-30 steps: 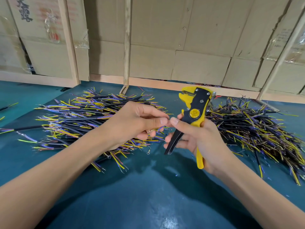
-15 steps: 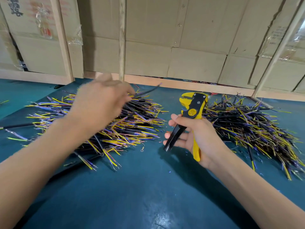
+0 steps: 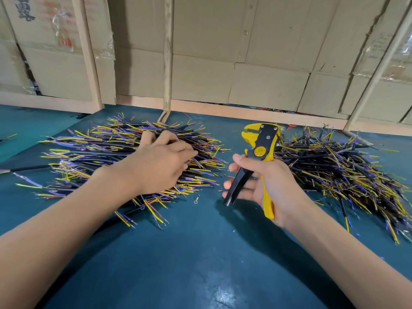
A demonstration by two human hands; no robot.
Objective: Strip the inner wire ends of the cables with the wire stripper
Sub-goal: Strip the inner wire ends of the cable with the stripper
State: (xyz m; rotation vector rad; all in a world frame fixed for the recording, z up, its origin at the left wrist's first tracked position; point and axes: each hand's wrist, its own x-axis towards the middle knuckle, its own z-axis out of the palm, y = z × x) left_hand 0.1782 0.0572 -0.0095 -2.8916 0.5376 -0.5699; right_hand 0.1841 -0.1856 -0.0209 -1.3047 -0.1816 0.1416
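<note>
The right hand grips the wire stripper, handles spread; left of it, the left hand rests with loosely bent fingers on one cable pile; another pile lies right of the stripper; much work seems left.

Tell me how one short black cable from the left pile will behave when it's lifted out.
A cable from the left pile looks short and straight, so it probably stays fairly stiff and light. Its splayed coloured ends may snag neighbours, since the pieces lie tangled. The left hand reaching in may drag others along.
</note>
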